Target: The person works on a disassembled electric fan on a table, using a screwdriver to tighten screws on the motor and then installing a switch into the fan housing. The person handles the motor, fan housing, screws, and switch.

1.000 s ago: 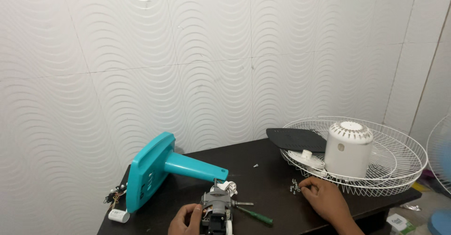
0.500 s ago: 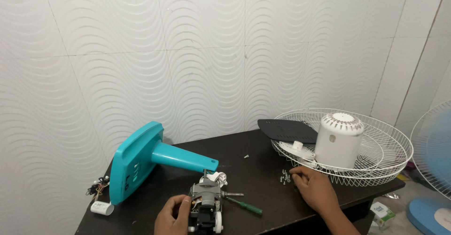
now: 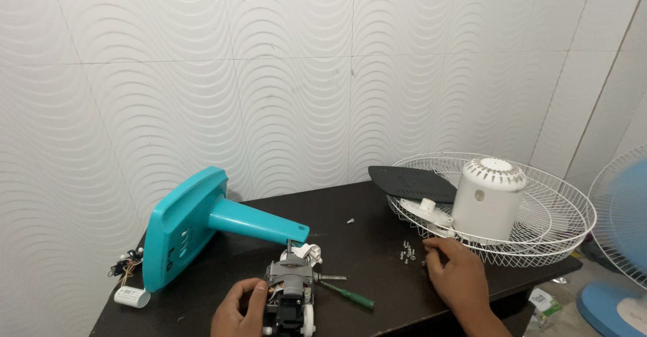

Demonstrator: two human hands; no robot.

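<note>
Motor (image 3: 290, 290) held in left hand (image 3: 237, 308); right hand (image 3: 458, 278), grip half-curled, at loose screws (image 3: 408, 253) beside grille (image 3: 539, 239): screws risk scattering off bench (image 3: 377, 242) if nudged.

Bright, even indoor light, soft shadows, sharp focus, slight wide-angle bending at edges.

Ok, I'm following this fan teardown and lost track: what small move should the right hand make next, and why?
Probably pinch up one of the small screws. The right hand lies on the dark table with its fingers beside that loose cluster, while the left hand steadies the motor. The green screwdriver lies between them, free.
</note>
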